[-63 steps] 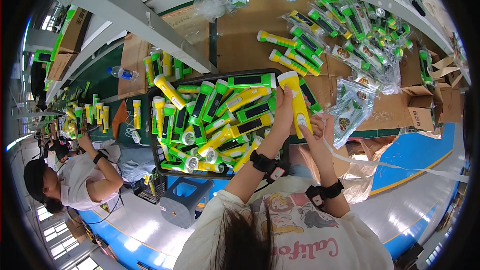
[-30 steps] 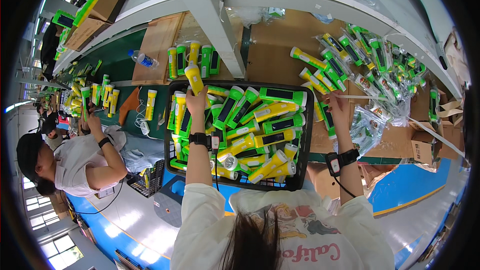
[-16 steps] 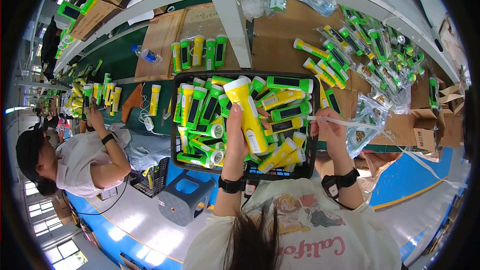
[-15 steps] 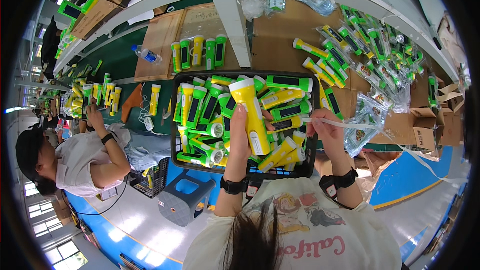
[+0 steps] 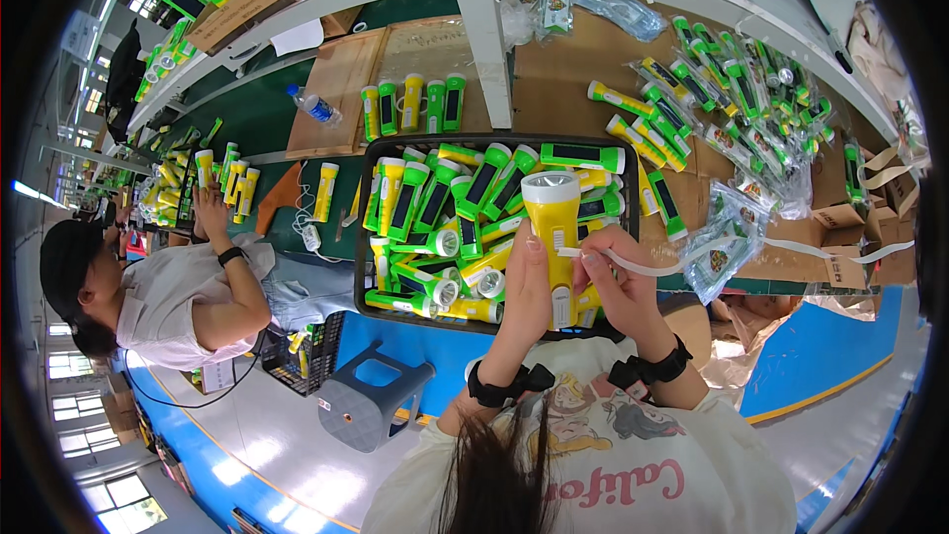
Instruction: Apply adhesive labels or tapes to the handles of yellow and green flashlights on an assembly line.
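Observation:
My left hand (image 5: 527, 289) is closed round a yellow flashlight (image 5: 552, 208) with a white head, held nearly upright above the near side of a crate. Its lens end points up and away from me. With its fingers pinched, my right hand (image 5: 620, 295) holds a narrow white strap (image 5: 791, 245). The strap's short free end touches or lies just in front of the flashlight's side; I cannot tell which. From that hand the strap trails off to the right. Below both hands, the black plastic crate (image 5: 362, 237) is filled with green and yellow flashlights, several with dark panels.
Bagged flashlights (image 5: 761, 89) lie heaped at the far right, beside clear plastic bags (image 5: 730, 242) and an open carton (image 5: 842, 227). A grey post (image 5: 481, 40) rises behind the crate. A co-worker (image 5: 188, 307) sits at left, near a grey stool (image 5: 376, 396).
The flashlight has swung more upright and moved right, its lens now showing. My hands have come closer together, and the right one has brought the strap's end to the flashlight.

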The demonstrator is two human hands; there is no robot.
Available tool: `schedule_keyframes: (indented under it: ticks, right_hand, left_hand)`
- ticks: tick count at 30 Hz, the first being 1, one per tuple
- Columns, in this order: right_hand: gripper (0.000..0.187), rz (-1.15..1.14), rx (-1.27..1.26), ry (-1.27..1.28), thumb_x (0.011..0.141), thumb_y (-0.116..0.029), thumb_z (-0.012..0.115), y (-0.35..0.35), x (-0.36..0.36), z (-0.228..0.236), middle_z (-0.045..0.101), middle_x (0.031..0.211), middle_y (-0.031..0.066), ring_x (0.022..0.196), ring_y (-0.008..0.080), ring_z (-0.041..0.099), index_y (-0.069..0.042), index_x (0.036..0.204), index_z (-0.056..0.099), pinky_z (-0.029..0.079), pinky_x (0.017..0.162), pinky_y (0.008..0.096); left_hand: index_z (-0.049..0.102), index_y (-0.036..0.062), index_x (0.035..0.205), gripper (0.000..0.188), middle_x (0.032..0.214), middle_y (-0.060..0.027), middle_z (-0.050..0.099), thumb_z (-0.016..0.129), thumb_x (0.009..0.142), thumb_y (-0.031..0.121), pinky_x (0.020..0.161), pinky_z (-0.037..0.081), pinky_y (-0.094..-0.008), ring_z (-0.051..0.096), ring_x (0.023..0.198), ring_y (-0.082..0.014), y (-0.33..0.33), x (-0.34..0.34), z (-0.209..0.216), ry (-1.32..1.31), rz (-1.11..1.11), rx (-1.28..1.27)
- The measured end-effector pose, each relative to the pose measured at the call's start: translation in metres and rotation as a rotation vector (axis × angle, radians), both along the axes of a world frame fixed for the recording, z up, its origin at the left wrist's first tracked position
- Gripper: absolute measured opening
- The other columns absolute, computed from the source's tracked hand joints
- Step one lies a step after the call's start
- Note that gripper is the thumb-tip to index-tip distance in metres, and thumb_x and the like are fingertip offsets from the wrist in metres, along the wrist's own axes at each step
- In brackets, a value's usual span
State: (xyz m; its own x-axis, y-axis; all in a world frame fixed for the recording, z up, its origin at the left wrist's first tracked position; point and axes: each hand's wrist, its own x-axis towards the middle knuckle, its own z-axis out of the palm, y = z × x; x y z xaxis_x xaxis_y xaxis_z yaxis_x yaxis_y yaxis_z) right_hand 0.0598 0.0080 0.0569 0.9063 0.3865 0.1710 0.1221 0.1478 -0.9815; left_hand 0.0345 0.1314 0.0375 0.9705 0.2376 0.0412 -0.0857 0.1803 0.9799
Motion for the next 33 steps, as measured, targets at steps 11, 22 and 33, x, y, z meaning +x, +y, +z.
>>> schedule_keyframes:
  ticks: [11, 22, 33]
  right_hand:
    - [0.006, -0.116, -0.220, -0.214, 0.086, -0.004, 0.054, 0.001, -0.008, 0.009, 0.054, 0.067, 0.0088, 0.054, 0.0142, 0.055, 0.001, 0.083, 0.053, 0.043, 0.049, 0.0244]
    - [0.014, -0.337, -0.643, -0.369, 0.083, -0.007, 0.056, -0.011, -0.011, 0.027, 0.049, 0.059, 0.0114, 0.047, 0.0247, 0.049, 0.000, 0.072, 0.052, 0.035, 0.043, 0.0316]
    - [0.019, -0.268, -0.568, 0.143, 0.088, -0.013, 0.054, -0.057, 0.004, 0.018, 0.059, 0.070, 0.0041, 0.058, 0.0081, 0.056, 0.003, 0.098, 0.057, 0.046, 0.052, 0.0201]
  left_hand:
    - [0.040, -0.0003, 0.112, 0.034, 0.085, -0.0136, 0.057, 0.036, 0.096, 0.030, 0.065, 0.044, -0.0322, 0.057, 0.074, -0.0206, -0.003, -0.016, 0.017, 0.004, -0.008, 0.257]
    - [0.038, -0.0034, 0.114, 0.035, 0.087, -0.0248, 0.056, 0.038, 0.095, 0.026, 0.064, 0.044, -0.0402, 0.057, 0.075, -0.0389, -0.017, -0.019, 0.011, 0.009, -0.012, 0.405]
    - [0.038, 0.0023, 0.112, 0.034, 0.081, -0.0103, 0.054, 0.028, 0.098, 0.031, 0.054, 0.049, -0.0257, 0.057, 0.058, -0.0149, 0.019, -0.015, 0.024, 0.111, -0.044, -0.142]
